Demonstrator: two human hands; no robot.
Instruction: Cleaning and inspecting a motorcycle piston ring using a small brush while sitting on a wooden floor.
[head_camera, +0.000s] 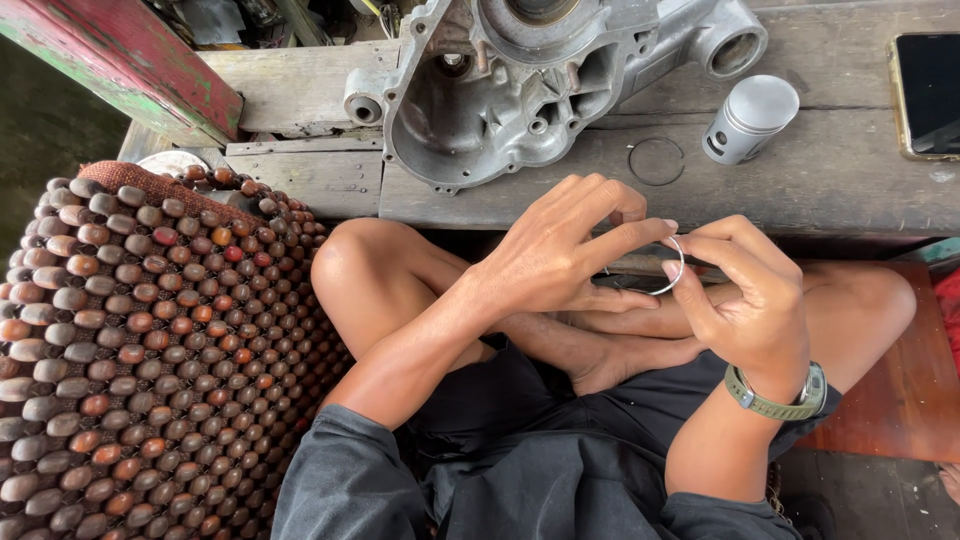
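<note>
- Head view: the person sits cross-legged in front of a low wooden desk (820, 180), both hands raised over the lap.
- The left hand (560, 250) and the right hand (750, 295) together pinch a thin metal ring (676, 266), held between them just below the desk edge.
- Left hand: index finger stretched out along the top of the ring, thumb beneath; grasping the ring at its left side.
- Right hand: fingertips closed on the ring's right side, the other fingers curled; a watch with a green strap (785, 395) sits on that wrist.
- On the desk, well apart from the hands: a grey metal engine casing (520, 90) lying open side up.
- To the right of the casing stands a silver piston (750, 118), upright, with a hole in its side.
- A second thin ring (656, 161) lies flat on the desk between the casing and the piston, just beside the piston.
- A phone with a dark screen (925, 95) lies at the desk's right edge.
- A mat of brown wooden beads (140, 340) lies to the person's left, touching the knee.
- A red and green painted plank (130, 60) crosses the upper left corner.
</note>
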